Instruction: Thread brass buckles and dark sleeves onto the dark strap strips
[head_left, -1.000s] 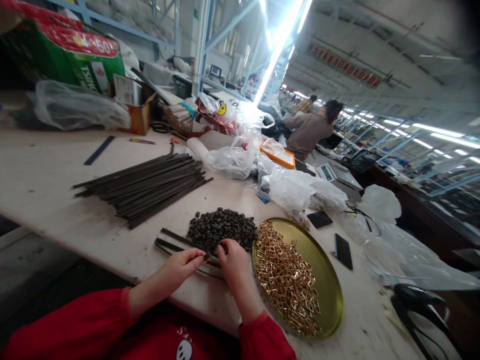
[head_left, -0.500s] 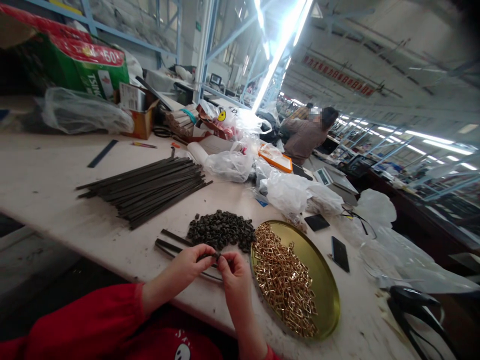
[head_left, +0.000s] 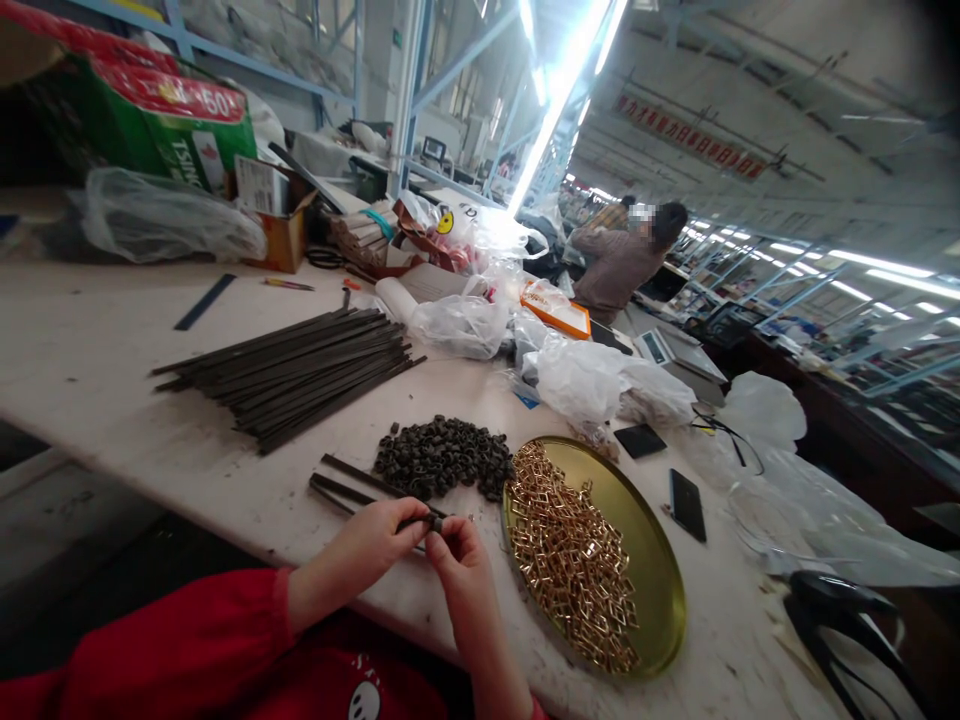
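Note:
My left hand [head_left: 367,548] is closed in a pinch around a narrow dark strip, mostly hidden by the fingers. My right hand [head_left: 463,560] meets it, its thumb and fingertips closed on a small dark loop [head_left: 435,522] at the strip's end. Whether the loop is around the strip I cannot tell. Other dark strips [head_left: 337,484] lie beside my left hand, partly covered by it. Just beyond my hands is a pile of small dark loops [head_left: 442,455]. To the right, a round gold tray [head_left: 660,590] holds a heap of gold metal rectangular rings [head_left: 570,560].
A bundle of long dark strips [head_left: 292,365] lies at left. Behind are clear plastic bags [head_left: 577,380], an orange-edged box [head_left: 555,312] and a cardboard box [head_left: 285,235]. A phone [head_left: 688,505] and a black flat object [head_left: 640,440] lie right. A person [head_left: 619,265] is farther back.
My right hand has shifted slightly left and down, and the small loop shows more clearly between the fingertips. My left hand stays nearly in place. The view has turned a little.

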